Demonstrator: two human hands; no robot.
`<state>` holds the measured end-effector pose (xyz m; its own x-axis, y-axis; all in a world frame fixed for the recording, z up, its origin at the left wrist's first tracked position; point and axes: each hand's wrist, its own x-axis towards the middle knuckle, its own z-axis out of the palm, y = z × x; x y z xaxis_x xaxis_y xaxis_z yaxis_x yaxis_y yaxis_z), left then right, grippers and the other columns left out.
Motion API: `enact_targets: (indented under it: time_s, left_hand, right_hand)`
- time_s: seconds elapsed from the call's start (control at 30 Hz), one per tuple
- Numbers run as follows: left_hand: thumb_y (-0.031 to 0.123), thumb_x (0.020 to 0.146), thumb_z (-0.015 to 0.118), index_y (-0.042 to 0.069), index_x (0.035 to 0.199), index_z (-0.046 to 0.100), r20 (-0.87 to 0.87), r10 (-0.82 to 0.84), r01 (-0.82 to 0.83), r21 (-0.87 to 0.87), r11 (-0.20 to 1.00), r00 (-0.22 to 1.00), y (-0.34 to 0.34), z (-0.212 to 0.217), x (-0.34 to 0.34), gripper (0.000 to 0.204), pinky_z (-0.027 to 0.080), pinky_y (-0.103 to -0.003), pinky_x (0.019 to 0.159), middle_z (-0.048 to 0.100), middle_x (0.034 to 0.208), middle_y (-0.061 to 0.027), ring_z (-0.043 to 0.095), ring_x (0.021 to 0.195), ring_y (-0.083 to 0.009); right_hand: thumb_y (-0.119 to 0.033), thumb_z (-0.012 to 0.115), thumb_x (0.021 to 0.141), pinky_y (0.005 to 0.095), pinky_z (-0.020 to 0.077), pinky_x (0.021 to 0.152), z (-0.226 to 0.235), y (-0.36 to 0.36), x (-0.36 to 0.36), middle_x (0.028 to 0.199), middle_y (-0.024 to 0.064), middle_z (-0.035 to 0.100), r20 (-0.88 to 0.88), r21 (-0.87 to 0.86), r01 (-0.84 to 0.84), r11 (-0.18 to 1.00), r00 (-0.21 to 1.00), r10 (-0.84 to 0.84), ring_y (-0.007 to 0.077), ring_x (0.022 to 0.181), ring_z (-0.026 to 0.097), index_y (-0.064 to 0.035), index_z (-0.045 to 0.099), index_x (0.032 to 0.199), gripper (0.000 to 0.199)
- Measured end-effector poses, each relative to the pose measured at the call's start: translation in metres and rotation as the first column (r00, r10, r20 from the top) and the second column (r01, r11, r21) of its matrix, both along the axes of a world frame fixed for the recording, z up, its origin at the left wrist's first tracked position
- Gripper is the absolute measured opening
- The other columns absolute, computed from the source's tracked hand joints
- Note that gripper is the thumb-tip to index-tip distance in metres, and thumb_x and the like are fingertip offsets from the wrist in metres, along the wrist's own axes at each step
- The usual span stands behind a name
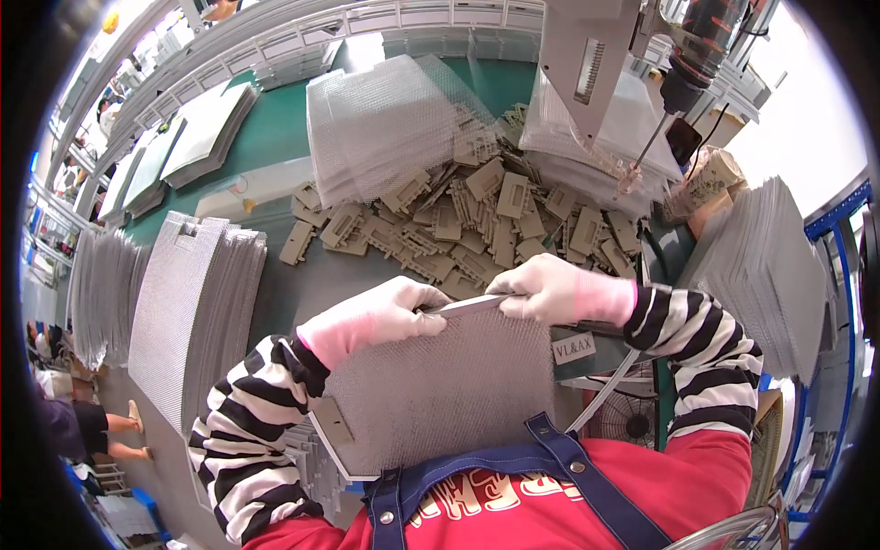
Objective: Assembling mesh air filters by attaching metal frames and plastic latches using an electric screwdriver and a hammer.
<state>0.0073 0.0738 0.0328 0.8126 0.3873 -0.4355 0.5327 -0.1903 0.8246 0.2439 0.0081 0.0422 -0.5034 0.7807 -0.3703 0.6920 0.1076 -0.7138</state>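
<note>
Pinching a mesh panel [445, 394] by its far edge, the left hand [396, 310] and right hand [543, 289] were closed; work looked partway, beige pieces [448, 223] and left-side panels [174, 307] lying untouched

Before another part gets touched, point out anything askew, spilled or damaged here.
The beige plastic parts lie jumbled at all angles, odd beside the stacked panels. Behind them, the translucent textured sheets sit askew, corners fanned unevenly. The silver-grey panel gripped by the left hand and right hand shows no clear damage.
</note>
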Motion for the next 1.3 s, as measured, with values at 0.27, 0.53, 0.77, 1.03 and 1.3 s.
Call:
enact_targets:
  time_s: [0.27, 0.53, 0.77, 1.03, 1.3]
  left_hand:
    - [0.032, 0.075, 0.068, 0.007, 0.07, 0.059, 0.166, 0.068, -0.173, 0.773, 0.61, 0.984, -0.032, -0.013, -0.005, 0.027, 0.047, -0.037, 0.061, 0.057, 0.067, -0.0083, 0.059, 0.067, -0.029]
    - [0.046, 0.065, 0.073, 0.004, 0.108, 0.063, -0.149, -0.105, 0.181, 0.724, 0.666, 0.983, 0.01, 0.0, -0.096, 0.06, 0.05, -0.035, 0.075, 0.065, 0.094, -0.0149, 0.063, 0.086, -0.0294]
    - [0.047, 0.079, 0.059, 0.011, 0.09, 0.067, -0.227, -0.037, 0.216, 0.848, 0.483, 0.973, 0.011, -0.027, -0.104, 0.039, 0.05, -0.037, 0.059, 0.063, 0.067, -0.0098, 0.063, 0.065, -0.0275]
    - [0.038, 0.084, 0.058, 0.014, 0.103, 0.06, -0.018, -0.263, 0.14, 0.879, 0.455, 0.965, 0.001, -0.026, 0.01, 0.031, 0.047, -0.037, 0.048, 0.059, 0.058, -0.0074, 0.059, 0.051, -0.0271]
    - [0.038, 0.079, 0.063, 0.014, 0.098, 0.06, -0.029, -0.211, 0.052, 0.993, 0.103, 0.977, -0.02, -0.037, 0.012, 0.03, 0.043, -0.032, 0.043, 0.055, 0.053, -0.0014, 0.056, 0.045, -0.0187]
  right_hand:
    - [-0.035, 0.054, 0.085, 0.0457, 0.0453, 0.06, -0.008, 0.004, -0.009, 0.064, 0.0185, 0.056, 0.336, 0.429, -0.205, 0.88, 0.94, 0.055, 0.0383, 0.068, 0.058, -0.0061, 0.054, 0.08, 0.029]
    - [-0.028, 0.053, 0.086, 0.0406, 0.045, 0.061, -0.002, 0.006, 0.016, 0.068, 0.0188, 0.058, 0.164, 0.268, -0.151, 0.952, 0.98, 0.11, 0.0357, 0.067, 0.058, -0.002, 0.057, 0.082, 0.027]
    - [-0.026, 0.056, 0.084, 0.0368, 0.0433, 0.057, -0.013, 0.007, 0.009, 0.062, 0.0164, 0.055, 0.042, 0.208, -0.074, 0.975, 0.997, 0.067, 0.0308, 0.058, 0.056, 0.0005, 0.058, 0.079, 0.027]
    - [-0.029, 0.056, 0.085, 0.0356, 0.0438, 0.058, -0.002, 0.008, 0.007, 0.063, 0.0152, 0.056, 0.11, 0.216, -0.104, 0.971, 0.991, 0.082, 0.0279, 0.059, 0.056, 0.0009, 0.059, 0.083, 0.031]
    - [-0.028, 0.06, 0.078, 0.0422, 0.0471, 0.061, -0.03, -0.016, 0.024, 0.07, 0.0104, 0.056, 0.283, 0.663, -0.202, 0.721, 0.959, 0.009, 0.0316, 0.071, 0.06, -0.0053, 0.052, 0.076, 0.025]
